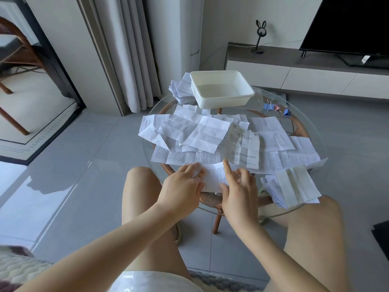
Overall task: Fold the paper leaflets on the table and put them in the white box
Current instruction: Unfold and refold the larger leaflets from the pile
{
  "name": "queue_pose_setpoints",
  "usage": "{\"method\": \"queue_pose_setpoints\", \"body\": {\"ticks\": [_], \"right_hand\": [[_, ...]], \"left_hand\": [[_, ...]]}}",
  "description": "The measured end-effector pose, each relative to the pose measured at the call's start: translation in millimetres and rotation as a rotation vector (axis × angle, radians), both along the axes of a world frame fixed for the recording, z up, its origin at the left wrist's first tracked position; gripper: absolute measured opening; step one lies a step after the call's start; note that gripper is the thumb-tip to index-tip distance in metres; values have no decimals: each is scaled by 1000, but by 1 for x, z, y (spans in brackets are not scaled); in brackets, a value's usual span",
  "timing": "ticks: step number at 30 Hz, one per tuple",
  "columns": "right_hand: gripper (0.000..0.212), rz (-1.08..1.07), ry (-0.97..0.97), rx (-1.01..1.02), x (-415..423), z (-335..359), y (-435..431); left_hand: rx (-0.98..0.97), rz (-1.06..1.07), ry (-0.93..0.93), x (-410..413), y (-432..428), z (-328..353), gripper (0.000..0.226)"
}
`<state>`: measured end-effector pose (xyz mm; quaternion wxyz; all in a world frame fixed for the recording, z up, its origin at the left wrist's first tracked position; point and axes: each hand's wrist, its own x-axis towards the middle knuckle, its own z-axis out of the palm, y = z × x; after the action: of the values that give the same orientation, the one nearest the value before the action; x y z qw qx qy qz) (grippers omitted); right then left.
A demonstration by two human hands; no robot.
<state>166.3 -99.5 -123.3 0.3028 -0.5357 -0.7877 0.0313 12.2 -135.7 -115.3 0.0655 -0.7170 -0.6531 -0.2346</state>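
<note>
Open leaflets [210, 133] cover the table [263, 102]. The white box [221, 89] sits empty at its far edge. At the near edge the left hand [181, 190] pinches one leaflet [214, 178]. The right hand [237, 190] lays a straight finger on it, but I cannot tell if it grips. I think folding comes next, then a reach over the pile. Clips [271, 106] lie far right.

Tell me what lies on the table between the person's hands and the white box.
Head view: a spread of overlapping unfolded leaflets fills the stretch from the left hand and right hand almost up to the white box.
</note>
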Motion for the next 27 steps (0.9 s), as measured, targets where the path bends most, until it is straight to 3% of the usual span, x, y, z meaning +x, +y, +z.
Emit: {"method": "queue_pose_setpoints", "body": {"ticks": [11, 18, 23, 27], "right_hand": [[86, 58, 128, -85, 5, -4, 0], [49, 55, 224, -131, 3, 5, -2], [60, 88, 192, -162, 4, 2, -3], [69, 97, 132, -190, 7, 3, -1]], "left_hand": [[-45, 0, 70, -2, -1, 2, 43], [-60, 1, 88, -1, -2, 6, 42], [-87, -54, 53, -7, -3, 4, 40], [-136, -174, -87, -21, -6, 1, 34]]}}
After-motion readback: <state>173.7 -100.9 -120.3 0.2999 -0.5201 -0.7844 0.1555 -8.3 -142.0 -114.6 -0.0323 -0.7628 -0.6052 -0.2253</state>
